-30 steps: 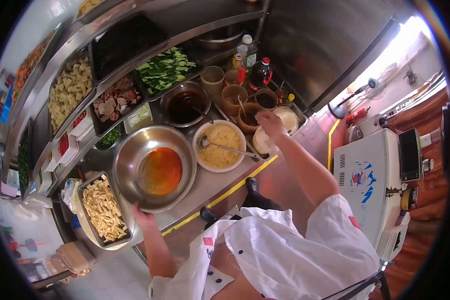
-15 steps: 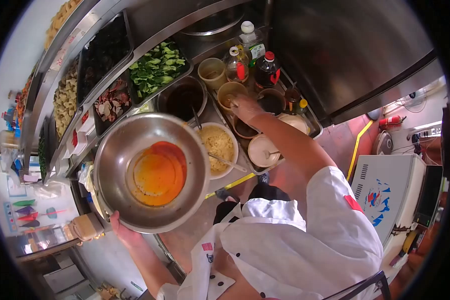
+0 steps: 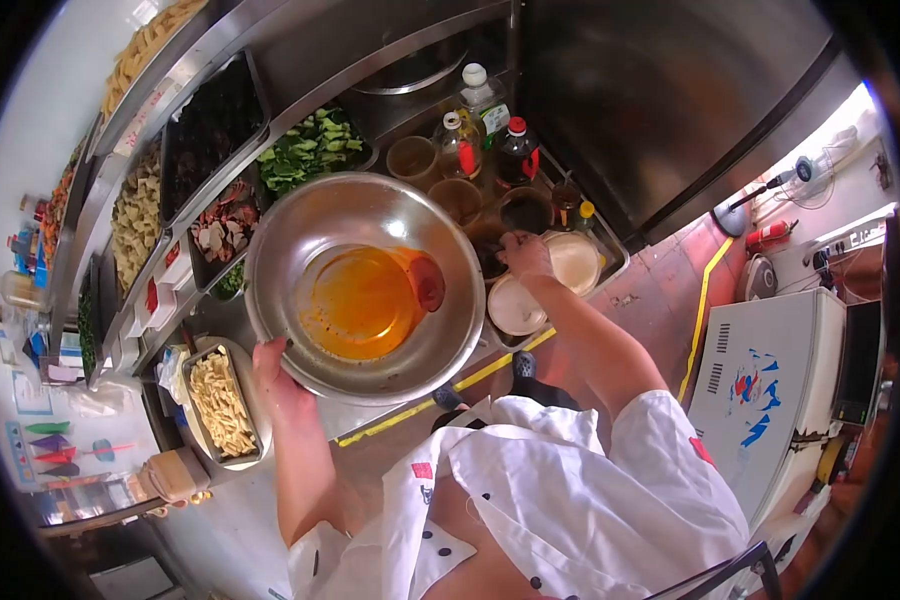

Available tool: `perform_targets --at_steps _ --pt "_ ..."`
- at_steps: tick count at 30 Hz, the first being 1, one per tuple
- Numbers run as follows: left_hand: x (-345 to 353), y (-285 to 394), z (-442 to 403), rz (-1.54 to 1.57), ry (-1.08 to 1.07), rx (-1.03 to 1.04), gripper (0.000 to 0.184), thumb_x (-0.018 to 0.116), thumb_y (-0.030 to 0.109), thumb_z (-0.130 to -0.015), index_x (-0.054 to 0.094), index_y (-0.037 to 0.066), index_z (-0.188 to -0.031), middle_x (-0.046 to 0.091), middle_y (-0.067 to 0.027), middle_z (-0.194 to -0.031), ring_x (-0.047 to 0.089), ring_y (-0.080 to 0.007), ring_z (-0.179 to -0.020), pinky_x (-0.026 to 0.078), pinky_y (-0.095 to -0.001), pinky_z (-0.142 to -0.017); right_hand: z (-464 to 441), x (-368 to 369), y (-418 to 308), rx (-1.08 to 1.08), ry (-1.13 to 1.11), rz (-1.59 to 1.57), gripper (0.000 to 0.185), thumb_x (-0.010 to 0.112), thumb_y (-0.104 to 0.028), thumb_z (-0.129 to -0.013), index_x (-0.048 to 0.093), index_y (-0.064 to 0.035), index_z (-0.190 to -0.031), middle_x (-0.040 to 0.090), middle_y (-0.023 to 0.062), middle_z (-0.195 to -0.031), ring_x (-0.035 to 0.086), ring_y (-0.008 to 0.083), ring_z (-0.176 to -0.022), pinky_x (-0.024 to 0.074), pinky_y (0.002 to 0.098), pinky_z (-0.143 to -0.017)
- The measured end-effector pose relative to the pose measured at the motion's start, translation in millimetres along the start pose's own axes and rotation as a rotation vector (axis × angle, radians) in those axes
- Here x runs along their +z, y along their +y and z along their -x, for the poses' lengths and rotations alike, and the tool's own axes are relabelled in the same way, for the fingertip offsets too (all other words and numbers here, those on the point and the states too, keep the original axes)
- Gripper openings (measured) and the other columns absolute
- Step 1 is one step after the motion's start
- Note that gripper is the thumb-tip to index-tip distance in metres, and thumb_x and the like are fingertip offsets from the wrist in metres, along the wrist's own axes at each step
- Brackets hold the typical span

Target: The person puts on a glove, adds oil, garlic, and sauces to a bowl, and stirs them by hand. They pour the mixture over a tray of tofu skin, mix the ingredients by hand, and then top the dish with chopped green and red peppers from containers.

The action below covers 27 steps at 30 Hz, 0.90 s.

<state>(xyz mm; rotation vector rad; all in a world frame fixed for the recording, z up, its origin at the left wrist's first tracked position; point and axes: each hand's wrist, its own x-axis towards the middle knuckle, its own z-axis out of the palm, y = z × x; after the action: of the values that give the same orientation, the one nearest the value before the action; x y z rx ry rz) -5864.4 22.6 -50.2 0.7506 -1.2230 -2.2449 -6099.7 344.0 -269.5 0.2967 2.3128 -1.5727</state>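
Observation:
A large steel bowl (image 3: 370, 375) is raised above the counter, with red-orange oil (image 3: 360, 305) pooled in it. My left hand (image 3: 278, 375) grips its lower left rim. To the right of the bowl, my right hand (image 3: 526, 256) is closed with fingers pinched over a brown seasoning pot (image 3: 488, 235); what the fingers hold is too small to make out. Beside that hand are two pots of white seasoning (image 3: 573, 262) (image 3: 516, 305). A dark-filled pot (image 3: 526, 210) and a brown pot (image 3: 456, 200) stand behind it. The white bowl of minced food is hidden by the steel bowl.
Bottles (image 3: 516, 155) stand at the back of the seasoning tray. Trays of green vegetables (image 3: 315, 150), sliced meat (image 3: 227, 228) and cubed food (image 3: 138, 220) line the shelf at left. A tray of pale strips (image 3: 222, 405) sits at lower left. A white freezer (image 3: 760, 390) stands right.
The steel bowl has been lifted and moved right, and its oil has shifted towards the right side. My right hand went to a farther pot, then came back nearer the white seasoning.

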Motion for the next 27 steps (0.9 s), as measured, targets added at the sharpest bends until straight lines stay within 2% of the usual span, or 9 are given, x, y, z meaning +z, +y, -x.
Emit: perform_targets --at_steps 4,5,7,11,16,22,24,25,27 --pt "29.8 -2.7 1.6 -0.065 -0.05 0.053 0.031 0.055 0.005 -0.087 0.055 -0.004 -0.117 0.063 -0.0133 -0.122 0.062 -0.0238 -0.114 0.048 -0.0375 -0.101 7.3 -13.8 -1.1 -0.046 0.074 0.075 0.034 0.056 -0.029 -0.094 0.067 0.0009 -0.105 0.073 0.018 -0.089 0.071 0.0305 -0.092 0.0531 0.0397 -0.084" --pt "32.3 -3.9 -0.7 -0.012 -0.11 0.043 0.016 0.055 0.003 -0.089 0.061 -0.002 -0.103 0.058 -0.0128 -0.133 0.058 -0.0229 -0.12 0.045 -0.0383 -0.105 5.8 -17.8 1.6 -0.108 0.12 0.085 0.032 0.056 -0.028 -0.095 0.068 0.0007 -0.103 0.074 0.0164 -0.086 0.071 0.0302 -0.09 0.0536 0.039 -0.084" --pt "28.4 -11.7 -8.3 -0.002 -0.141 0.083 0.006 0.056 0.002 -0.089 0.061 0.0 -0.092 0.051 -0.013 -0.141 0.055 -0.0228 -0.124 0.044 -0.0383 -0.106 1.1 -22.3 5.5 -0.175 0.168 0.096 0.031 0.055 -0.027 -0.095 0.068 0.0004 -0.1 0.074 0.0148 -0.083 0.072 0.0299 -0.089 0.0541 0.0383 -0.083" --pt "34.7 -22.7 -15.4 -0.065 -0.192 0.186 0.026 0.06 0.0 -0.09 0.053 0.005 -0.065 0.029 -0.0116 -0.159 0.046 -0.0205 -0.134 0.038 -0.0366 -0.108 35.9 -44.2 -44.4 -0.084 0.203 -0.026 0.034 0.055 -0.029 -0.096 0.067 0.0017 -0.102 0.074 0.0132 -0.077 0.073 0.0277 -0.082 0.0554 0.0355 -0.08" --pt "43.4 -25.9 -13.2 -0.138 -0.168 0.247 0.031 0.063 0.004 -0.092 0.048 0.007 -0.065 0.022 -0.0153 -0.162 0.042 -0.0178 -0.135 0.037 -0.0336 -0.105 62.1 -53.2 -80.4 -0.138 0.186 0.017 0.037 0.054 -0.032 -0.097 0.067 0.003 -0.101 0.075 0.0141 -0.077 0.074 0.0234 -0.079 0.0558 0.0335 -0.077" --pt "50.6 -23.4 -10.0 -0.167 -0.142 0.258 0.029 0.065 0.004 -0.092 0.05 0.007 -0.068 0.022 -0.0193 -0.161 0.038 -0.0181 -0.139 0.034 -0.0323 -0.106 136.5 -22.9 -114.0 -0.211 -0.014 0.012 0.03 0.059 -0.026 -0.096 0.068 0.0015 -0.105 0.075 0.0152 -0.087 0.073 0.0284 -0.084 0.0555 0.0356 -0.078" --pt "52.0 -22.0 -11.7 -0.161 -0.141 0.264 0.028 0.066 0.004 -0.092 0.051 0.007 -0.068 0.022 -0.0193 -0.161 0.037 -0.0184 -0.139 0.034 -0.0322 -0.106 157.4 -8.4 -108.6 -0.848 -0.082 0.253 0.02 0.06 -0.014 -0.094 0.067 -0.0008 -0.107 0.071 0.0186 -0.1 0.07 0.0342 -0.093 0.0552 0.0382 -0.08" --pt "51.1 -23.2 -12.5 -0.158 -0.138 0.273 0.027 0.066 0.004 -0.091 0.052 0.007 -0.069 0.023 -0.0191 -0.161 0.039 -0.0186 -0.138 0.035 -0.0317 -0.105 162.9 -2.3 -107.4 -0.854 -0.091 0.253 0.02 0.06 -0.014 -0.094 0.067 -0.0008 -0.107 0.071 0.0186 -0.1 0.07 0.0342 -0.093 0.0552 0.0382 -0.08" --pt "47.8 -24.0 -14.0 -0.154 -0.131 0.28 0.026 0.066 0.003 -0.091 0.052 0.006 -0.069 0.023 -0.019 -0.161 0.04 -0.0188 -0.137 0.036 -0.0312 -0.104 170.4 6.9 -101.1 -1.163 -0.131 0.272 0.017 0.058 -0.006 -0.093 0.065 -0.0002 -0.108 0.065 0.0216 -0.108 0.066 0.0372 -0.099 0.0546 0.0392 -0.084"
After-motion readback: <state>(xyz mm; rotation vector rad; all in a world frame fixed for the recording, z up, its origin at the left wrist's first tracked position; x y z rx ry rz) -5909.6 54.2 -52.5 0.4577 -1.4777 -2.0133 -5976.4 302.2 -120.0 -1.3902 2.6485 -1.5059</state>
